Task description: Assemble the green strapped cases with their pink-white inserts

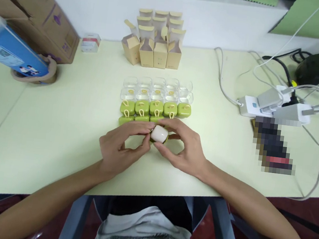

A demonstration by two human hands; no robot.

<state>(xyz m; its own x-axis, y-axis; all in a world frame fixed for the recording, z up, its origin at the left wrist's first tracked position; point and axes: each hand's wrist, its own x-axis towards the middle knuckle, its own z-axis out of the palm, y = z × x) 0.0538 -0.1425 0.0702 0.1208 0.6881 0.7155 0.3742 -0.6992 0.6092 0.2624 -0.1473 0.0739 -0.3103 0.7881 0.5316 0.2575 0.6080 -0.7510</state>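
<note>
Between the fingertips of both hands, low over the table's front half, is a small white rounded case (159,134) with a dark green edge showing around its lower side. My left hand (123,144) pinches its left side with thumb and fingers. From the right, my right hand (187,148) grips it, thumb below and fingers curled over the top. Just beyond my fingers sit rows of small green cases (156,107) with pale yellow loops; my hands partly cover the nearest row. Behind them lie clear plastic shells (157,94), some with a yellow mark.
Several open small cardboard boxes (160,55) stand against the wall. At left are large cartons (54,29), a blue container (13,49) and a little white box (90,43). A power strip (251,106) with chargers and cables, plus a blurred dark phone-like object (272,145), occupy the right.
</note>
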